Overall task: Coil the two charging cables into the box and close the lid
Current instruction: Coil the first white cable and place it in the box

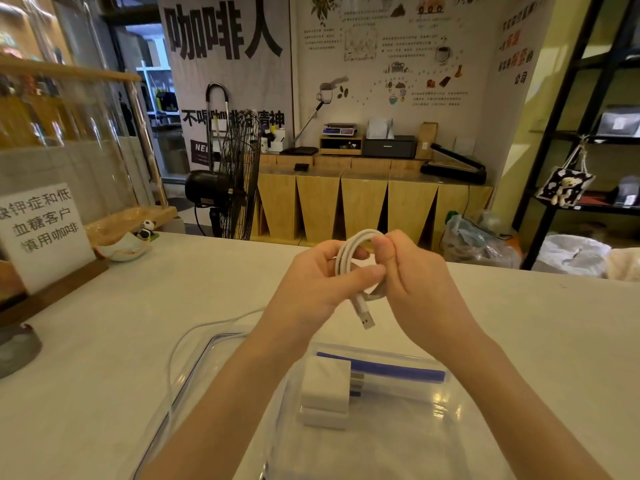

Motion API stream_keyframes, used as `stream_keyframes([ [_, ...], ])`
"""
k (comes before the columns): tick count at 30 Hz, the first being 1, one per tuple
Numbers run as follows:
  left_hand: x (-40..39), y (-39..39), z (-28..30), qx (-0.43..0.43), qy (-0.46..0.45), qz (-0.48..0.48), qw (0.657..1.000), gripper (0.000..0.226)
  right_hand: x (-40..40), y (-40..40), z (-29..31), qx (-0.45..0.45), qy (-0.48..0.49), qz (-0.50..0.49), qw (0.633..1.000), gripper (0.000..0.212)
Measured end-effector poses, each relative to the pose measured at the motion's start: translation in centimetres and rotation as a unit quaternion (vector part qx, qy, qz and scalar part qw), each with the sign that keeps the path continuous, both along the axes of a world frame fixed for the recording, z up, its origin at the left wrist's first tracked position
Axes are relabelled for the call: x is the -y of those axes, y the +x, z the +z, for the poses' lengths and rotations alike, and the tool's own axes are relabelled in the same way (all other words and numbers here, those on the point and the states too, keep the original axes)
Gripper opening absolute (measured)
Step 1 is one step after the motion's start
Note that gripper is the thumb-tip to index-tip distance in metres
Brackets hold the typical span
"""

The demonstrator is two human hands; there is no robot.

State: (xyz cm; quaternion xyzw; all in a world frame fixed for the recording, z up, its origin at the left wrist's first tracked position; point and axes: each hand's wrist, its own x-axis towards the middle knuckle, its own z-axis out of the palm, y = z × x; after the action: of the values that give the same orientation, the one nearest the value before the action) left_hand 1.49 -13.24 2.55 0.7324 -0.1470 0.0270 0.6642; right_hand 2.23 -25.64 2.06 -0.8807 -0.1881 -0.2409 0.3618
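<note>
Both hands hold a coiled white charging cable above the white counter. My left hand grips the coil's left side, thumb lying across it. My right hand pinches its right side. The cable's USB plug hangs down from the coil. Below the hands stands a clear plastic box holding white charger blocks and a blue strip. Its clear lid lies to the left, partly under my left forearm. A second white cable runs loose on the counter past the lid.
A standing sign on a wooden base and a small panda dish sit at the counter's left. A dark round object is at the left edge. Behind the counter are a fan, wooden cabinets and shelves.
</note>
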Motion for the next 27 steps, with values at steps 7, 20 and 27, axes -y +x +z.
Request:
stream_keyframes([
  [7, 0.5, -0.6, -0.1, 0.097, 0.149, 0.043, 0.983, 0.011, 0.5, 0.1, 0.2, 0.005, 0.017, -0.036, 0.999, 0.025],
  [20, -1.2, 0.0, -0.2, 0.181, 0.177, 0.042, 0.966, 0.042, 0.2, -0.4, 0.5, -0.023, 0.11, -0.006, 0.994, 0.03],
  [27, 0.6, -0.2, -1.0, 0.089, -0.005, 0.007, 0.996, 0.028, -0.5, -0.6, 0.0, -0.028, 0.15, 0.004, 0.988, 0.03],
])
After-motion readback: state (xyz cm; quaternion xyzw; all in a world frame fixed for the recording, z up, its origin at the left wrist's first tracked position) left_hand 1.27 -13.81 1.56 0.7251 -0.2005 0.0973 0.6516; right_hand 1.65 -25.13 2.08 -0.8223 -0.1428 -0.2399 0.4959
